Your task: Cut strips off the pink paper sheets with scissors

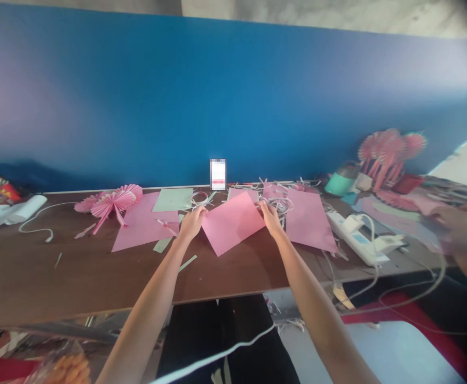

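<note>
A sheet of pink paper (234, 224) is held up, tilted, over the brown table between my hands. My left hand (194, 221) pinches its left corner, and my right hand (269, 215) grips the right edge. Larger pink sheets lie flat on both sides, one on the left (141, 229) and one on the right (309, 218). Near the left sheet are pleated pink paper fans (117, 205). A pale green sheet (173, 199) rests behind my left hand. White cords or strips (279, 206) are tangled behind my right hand.
A lit phone (218, 174) stands against the blue partition (217, 96). To the right are a power strip (357, 240) with plugs and cables, a green-and-dark container (341, 179) and more pink fans (391, 146). Another person's hand (463, 224) reaches in at far right.
</note>
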Motion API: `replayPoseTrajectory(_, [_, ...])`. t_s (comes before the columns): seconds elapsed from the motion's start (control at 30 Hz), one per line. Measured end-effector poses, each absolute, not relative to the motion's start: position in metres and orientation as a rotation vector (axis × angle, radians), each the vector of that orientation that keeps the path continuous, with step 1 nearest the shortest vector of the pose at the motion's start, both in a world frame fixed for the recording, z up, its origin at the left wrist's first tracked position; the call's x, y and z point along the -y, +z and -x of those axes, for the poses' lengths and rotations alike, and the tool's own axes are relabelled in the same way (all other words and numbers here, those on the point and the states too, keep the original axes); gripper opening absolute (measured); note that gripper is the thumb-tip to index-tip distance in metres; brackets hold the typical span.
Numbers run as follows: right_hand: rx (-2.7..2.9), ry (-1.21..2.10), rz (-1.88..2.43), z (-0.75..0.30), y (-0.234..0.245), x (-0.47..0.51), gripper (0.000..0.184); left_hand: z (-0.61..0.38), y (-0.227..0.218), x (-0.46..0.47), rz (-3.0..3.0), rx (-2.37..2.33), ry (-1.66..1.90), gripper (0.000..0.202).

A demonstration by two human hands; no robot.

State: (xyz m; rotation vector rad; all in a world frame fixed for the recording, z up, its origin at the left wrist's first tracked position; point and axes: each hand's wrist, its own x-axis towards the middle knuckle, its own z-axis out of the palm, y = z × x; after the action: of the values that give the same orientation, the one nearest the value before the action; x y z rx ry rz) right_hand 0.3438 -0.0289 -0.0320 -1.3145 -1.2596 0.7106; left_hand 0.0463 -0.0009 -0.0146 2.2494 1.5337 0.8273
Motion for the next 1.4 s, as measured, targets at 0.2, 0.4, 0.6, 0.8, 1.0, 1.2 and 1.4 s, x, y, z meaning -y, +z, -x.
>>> replayPoseTrajectory(0.2, [1.162, 0.929, 1.078, -0.339, -0.029, 0.035, 0.038, -0.043, -0.018, 0.0, -2.225, -1.718, 0.954, 0.035])
replayPoseTrajectory(0.4, [1.146, 0.936, 1.161, -0.331, -0.04, 0.029, 0.035, -0.051, -0.018, 0.007, -2.193, -1.62, 0.926, 0.036])
replayPoseTrajectory(0.6, [0.925, 0.83, 1.144, -0.339, -0.05, 0.019, 0.036, -0.06, -0.02, 0.013, -2.236, -1.413, 0.802, 0.04])
replayPoseTrajectory(0.8, [0.845, 0.801, 1.12, -0.343, -0.051, 0.016, 0.035, -0.06, -0.02, 0.01, -2.245, -1.415, 0.791, 0.038])
replayPoseTrajectory(1.0, [0.778, 0.74, 1.176, -0.345, -0.052, 0.016, 0.032, -0.063, -0.014, 0.018, -2.343, -1.389, 0.805, 0.043])
replayPoseTrajectory(1.2, [0.683, 0.694, 1.17, -0.349, -0.055, 0.014, 0.037, -0.067, -0.008, 0.026, -2.452, -1.146, 0.625, 0.066])
replayPoseTrajectory(1.4, [0.662, 0.749, 1.123, -0.348, -0.053, 0.014, 0.045, -0.066, -0.012, 0.024, -2.407, -1.129, 0.646, 0.064])
